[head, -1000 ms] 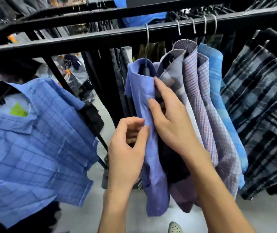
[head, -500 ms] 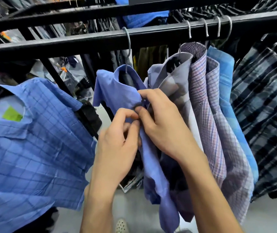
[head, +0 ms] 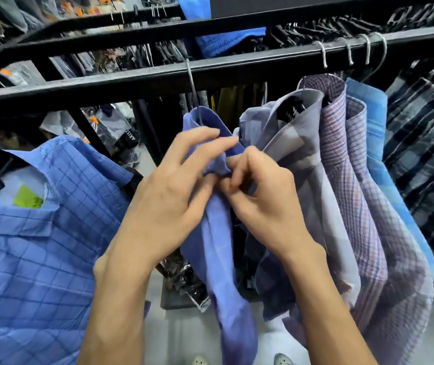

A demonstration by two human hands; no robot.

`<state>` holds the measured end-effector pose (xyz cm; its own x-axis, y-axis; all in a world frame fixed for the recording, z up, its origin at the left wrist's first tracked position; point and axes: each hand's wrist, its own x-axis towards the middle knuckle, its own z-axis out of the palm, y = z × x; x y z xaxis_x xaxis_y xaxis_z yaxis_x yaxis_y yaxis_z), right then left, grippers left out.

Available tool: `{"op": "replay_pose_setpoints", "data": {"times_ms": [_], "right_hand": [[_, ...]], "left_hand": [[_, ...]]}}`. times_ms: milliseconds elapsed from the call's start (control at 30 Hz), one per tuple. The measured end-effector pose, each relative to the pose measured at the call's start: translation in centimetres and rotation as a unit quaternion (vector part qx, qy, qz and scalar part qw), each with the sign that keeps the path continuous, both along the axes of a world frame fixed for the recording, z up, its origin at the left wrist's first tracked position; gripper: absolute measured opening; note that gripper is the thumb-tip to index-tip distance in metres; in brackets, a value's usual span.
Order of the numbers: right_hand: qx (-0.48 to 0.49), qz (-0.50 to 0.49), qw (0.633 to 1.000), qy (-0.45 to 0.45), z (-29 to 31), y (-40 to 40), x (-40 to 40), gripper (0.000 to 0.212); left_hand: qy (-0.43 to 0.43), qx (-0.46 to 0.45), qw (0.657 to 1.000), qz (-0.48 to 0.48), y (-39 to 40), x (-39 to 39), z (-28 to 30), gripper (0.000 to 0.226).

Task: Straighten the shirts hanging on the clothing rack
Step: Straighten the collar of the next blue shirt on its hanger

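Note:
A plain periwinkle-blue shirt (head: 220, 262) hangs from a wire hanger on the black rack rail (head: 131, 83). My left hand (head: 173, 188) and my right hand (head: 263, 198) meet at its front just below the collar, and both pinch the fabric there. Right of it hang a grey shirt (head: 300, 143), a purple checked shirt (head: 342, 164), a light blue shirt (head: 374, 127) and a dark plaid shirt (head: 426, 159). A blue windowpane-check shirt (head: 34, 254) hangs at the left, facing me.
More black rails (head: 92, 25) and dark garments fill the back. Packaged items (head: 184, 283) lie on the pale floor under the rack. The toes of two shoes (head: 239, 360) show at the bottom edge.
The periwinkle shirt and its hanger slid left along the rail, away from the grey shirt. Both hands rose from its front edge to just below the collar and now pinch there.

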<state>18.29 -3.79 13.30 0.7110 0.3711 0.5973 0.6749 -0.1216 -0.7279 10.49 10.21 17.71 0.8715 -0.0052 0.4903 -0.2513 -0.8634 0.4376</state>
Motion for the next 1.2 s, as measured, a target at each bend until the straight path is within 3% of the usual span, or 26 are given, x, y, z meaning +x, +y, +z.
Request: {"op": "replay_pose_setpoints", "data": {"times_ms": [200, 433, 500, 600, 733, 1033, 1100, 1200], "right_hand": [[-0.008, 0.004, 0.999, 0.035, 0.1, -0.4, 0.2, 0.033], [-0.051, 0.076, 0.991, 0.097, 1.2, -1.4, 1.5, 0.035], [-0.076, 0.042, 0.994, 0.067, 1.2, -1.3, 1.5, 0.033], [-0.111, -0.052, 0.991, -0.05, 1.3, -1.0, 1.6, 0.02], [-0.023, -0.033, 0.994, -0.098, 0.8, -0.7, 1.5, 0.02], [-0.047, -0.018, 0.997, -0.067, -1.0, -1.4, 1.1, 0.025], [-0.044, -0.011, 0.998, -0.051, -1.6, -1.1, 0.5, 0.026], [-0.038, 0.082, 0.995, 0.047, -1.6, -1.1, 0.4, 0.023]], "left_hand": [[-0.013, 0.027, 1.0, -0.002, 0.5, 0.9, -0.5, 0.04], [0.043, 0.162, 0.986, 0.016, 1.7, 1.5, 1.5, 0.023], [0.04, 0.19, 0.981, 0.01, 1.9, 1.6, 2.0, 0.019], [0.001, 0.219, 0.975, 0.047, 1.7, 1.5, 2.1, 0.017], [-0.063, 0.16, 0.979, 0.11, 1.2, 1.1, 2.1, 0.012], [-0.142, 0.077, 0.983, 0.09, 1.0, 0.8, 0.7, 0.013], [-0.136, 0.056, 0.985, 0.089, 0.8, 0.8, 0.5, 0.015], [-0.063, 0.032, 0.994, 0.088, 1.9, 0.6, 1.2, 0.02]]}}
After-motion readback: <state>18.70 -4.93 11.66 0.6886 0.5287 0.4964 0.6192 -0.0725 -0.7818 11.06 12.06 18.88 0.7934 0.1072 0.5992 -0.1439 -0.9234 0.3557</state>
